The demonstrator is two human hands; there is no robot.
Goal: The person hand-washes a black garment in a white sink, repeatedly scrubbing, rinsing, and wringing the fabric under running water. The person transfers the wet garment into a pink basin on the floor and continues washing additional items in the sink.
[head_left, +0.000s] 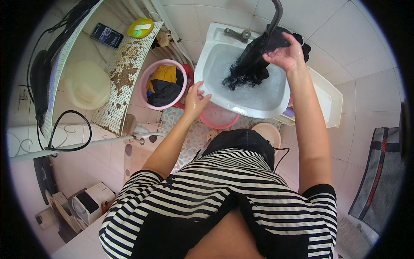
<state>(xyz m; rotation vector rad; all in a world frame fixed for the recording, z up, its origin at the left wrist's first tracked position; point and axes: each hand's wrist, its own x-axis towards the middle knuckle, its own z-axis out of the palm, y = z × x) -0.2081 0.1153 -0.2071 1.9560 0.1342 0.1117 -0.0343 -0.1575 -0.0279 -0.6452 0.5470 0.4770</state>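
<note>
A white washbasin (207, 64) holds cloudy water. A wet black garment (252, 56) trails from the basin's back right rim down into the water. My right hand (284, 55) is at the upper part of the garment, palm turned up and fingers apart, touching the cloth without closing round it. At the basin's front left rim is my left hand (197, 101), its fingers spread against the edge and nothing in them. Above the garment curves a dark faucet spout (276, 15), and a lever handle (237, 34) sits on the basin's back edge.
Left of the basin, a pink tub (143, 88) holds dark and yellow clothes. A rusty white shelf (125, 64) carries a phone (106, 35) and a yellow soap dish (140, 27). Another pink basin (219, 116) stands below; a cream tray (332, 101) is at right.
</note>
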